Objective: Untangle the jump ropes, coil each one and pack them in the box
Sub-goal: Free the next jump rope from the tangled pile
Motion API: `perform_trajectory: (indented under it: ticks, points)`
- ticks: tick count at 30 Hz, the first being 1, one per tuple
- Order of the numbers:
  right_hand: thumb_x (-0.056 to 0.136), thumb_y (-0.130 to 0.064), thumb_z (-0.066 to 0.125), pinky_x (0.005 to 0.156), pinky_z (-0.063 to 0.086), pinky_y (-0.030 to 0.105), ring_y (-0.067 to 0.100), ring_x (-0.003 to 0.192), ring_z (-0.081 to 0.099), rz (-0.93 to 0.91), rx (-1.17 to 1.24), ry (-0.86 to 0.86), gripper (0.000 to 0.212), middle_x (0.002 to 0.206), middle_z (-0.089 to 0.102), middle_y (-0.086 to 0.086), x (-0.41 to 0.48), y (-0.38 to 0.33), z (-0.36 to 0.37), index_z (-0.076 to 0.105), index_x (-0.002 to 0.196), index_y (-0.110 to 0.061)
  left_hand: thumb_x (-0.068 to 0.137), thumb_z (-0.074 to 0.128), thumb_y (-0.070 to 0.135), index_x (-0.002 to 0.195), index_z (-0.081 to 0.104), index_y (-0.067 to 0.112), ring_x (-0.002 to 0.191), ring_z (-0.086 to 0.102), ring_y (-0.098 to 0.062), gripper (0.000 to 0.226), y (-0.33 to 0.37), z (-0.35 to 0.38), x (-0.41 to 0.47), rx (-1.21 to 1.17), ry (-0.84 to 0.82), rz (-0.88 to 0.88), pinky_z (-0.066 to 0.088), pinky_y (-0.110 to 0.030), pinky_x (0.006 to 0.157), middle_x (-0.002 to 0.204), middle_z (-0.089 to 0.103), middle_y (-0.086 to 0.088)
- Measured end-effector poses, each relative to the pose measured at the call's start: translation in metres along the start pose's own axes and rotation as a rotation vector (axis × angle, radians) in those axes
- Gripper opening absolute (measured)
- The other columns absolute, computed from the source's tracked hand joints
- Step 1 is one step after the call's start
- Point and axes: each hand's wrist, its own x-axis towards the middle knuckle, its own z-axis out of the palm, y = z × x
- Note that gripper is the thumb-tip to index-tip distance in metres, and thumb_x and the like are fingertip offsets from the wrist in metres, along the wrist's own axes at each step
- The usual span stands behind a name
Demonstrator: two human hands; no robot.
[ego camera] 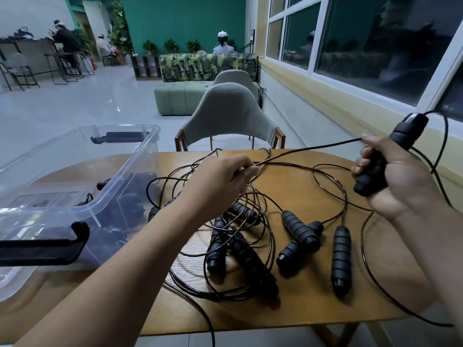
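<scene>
A tangle of thin dark jump ropes (253,204) with several black ribbed handles (340,259) lies on the wooden table (313,306). My right hand (398,179) is raised at the right and grips one black handle (390,156) upright; its cord also passes under the thumb. From there a taut stretch of cord (308,148) runs left to my left hand (220,179), which pinches it above the pile. A clear plastic box (82,171) with black latches stands at the left; dark coiled ropes show through its wall.
Two grey chairs (228,116) stand behind the table's far edge. A window wall runs along the right. Beyond are a green sofa, a pouf, and several seated people at the back of the room. The table's near edge is close to my forearms.
</scene>
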Motion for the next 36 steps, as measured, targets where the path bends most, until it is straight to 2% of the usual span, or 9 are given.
perform_trajectory:
  ticks: [4,7,11,15,18,23,26,30,36]
  points:
    - [0.091,-0.019,0.08,0.051,0.046,0.022,0.008,0.054,0.052,0.089,-0.04,-0.021,0.017,0.069,0.058,-0.005,-0.009,0.017,0.008,0.063,0.095,-0.018,0.107,0.06,0.036,0.1,0.072,0.022,0.066,0.063,-0.006,0.02,0.005,0.001,0.0,0.009,0.021,0.017,0.051,-0.031,0.062,0.065,0.064,0.012]
    - [0.089,-0.022,0.082,0.053,0.048,0.022,0.009,0.055,0.052,0.152,-0.12,-0.094,0.028,0.072,0.06,-0.003,-0.023,0.036,0.022,0.067,0.11,-0.011,0.107,0.061,0.036,0.099,0.072,0.022,0.066,0.063,-0.009,0.02,0.011,0.005,-0.001,0.004,0.027,0.029,0.048,-0.028,0.059,0.065,0.065,0.01]
    - [0.091,-0.025,0.081,0.06,0.048,0.024,0.011,0.059,0.053,0.202,-0.175,-0.181,0.041,0.073,0.062,-0.001,-0.044,0.059,0.044,0.069,0.122,-0.001,0.106,0.061,0.037,0.097,0.071,0.024,0.06,0.06,-0.008,0.019,0.015,0.012,-0.002,-0.002,0.008,0.028,0.05,-0.032,0.059,0.065,0.065,0.009]
    - [0.091,-0.022,0.08,0.055,0.047,0.022,0.012,0.061,0.054,0.24,-0.146,-0.241,0.026,0.073,0.062,0.001,-0.058,0.076,0.06,0.067,0.109,-0.008,0.106,0.061,0.034,0.094,0.068,0.023,0.058,0.054,-0.01,0.018,0.019,0.019,-0.005,0.072,-0.001,0.082,0.043,-0.033,0.056,0.066,0.062,0.008]
    - [0.092,-0.021,0.08,0.051,0.047,0.021,0.012,0.06,0.055,0.231,-0.132,-0.235,0.024,0.074,0.062,0.002,-0.059,0.079,0.065,0.068,0.11,-0.01,0.106,0.059,0.033,0.096,0.068,0.021,0.061,0.057,-0.015,0.018,0.017,0.02,-0.006,0.098,-0.002,0.108,0.048,-0.037,0.057,0.069,0.065,0.006]
    - [0.093,-0.015,0.079,0.058,0.046,0.023,0.011,0.061,0.055,0.181,-0.146,-0.211,0.018,0.072,0.062,0.001,-0.053,0.071,0.066,0.067,0.104,-0.009,0.106,0.059,0.036,0.098,0.068,0.023,0.062,0.057,-0.013,0.017,0.014,0.018,-0.007,0.086,-0.016,0.083,0.049,-0.036,0.059,0.068,0.064,0.007]
    - [0.091,-0.011,0.079,0.055,0.047,0.025,0.013,0.057,0.053,0.108,-0.115,-0.18,0.018,0.07,0.061,0.0,-0.038,0.052,0.057,0.062,0.097,-0.012,0.106,0.06,0.035,0.098,0.068,0.024,0.061,0.057,-0.007,0.017,0.009,0.014,-0.006,0.044,-0.026,0.045,0.048,-0.032,0.058,0.067,0.063,0.009]
    - [0.093,-0.011,0.077,0.051,0.047,0.024,0.01,0.054,0.052,0.059,-0.023,-0.086,0.02,0.069,0.059,-0.003,-0.012,0.024,0.033,0.058,0.091,-0.018,0.107,0.059,0.036,0.103,0.072,0.022,0.064,0.064,-0.011,0.019,0.004,0.009,-0.005,0.036,-0.024,0.013,0.053,-0.039,0.062,0.07,0.068,0.006]
    - [0.094,-0.018,0.076,0.054,0.046,0.021,0.006,0.055,0.052,0.057,0.016,0.038,0.021,0.067,0.058,-0.009,0.008,0.007,0.006,0.058,0.085,-0.024,0.107,0.059,0.036,0.096,0.069,0.026,0.063,0.06,-0.01,0.019,0.002,0.003,-0.003,0.03,-0.014,-0.023,0.048,-0.034,0.06,0.066,0.064,0.008]
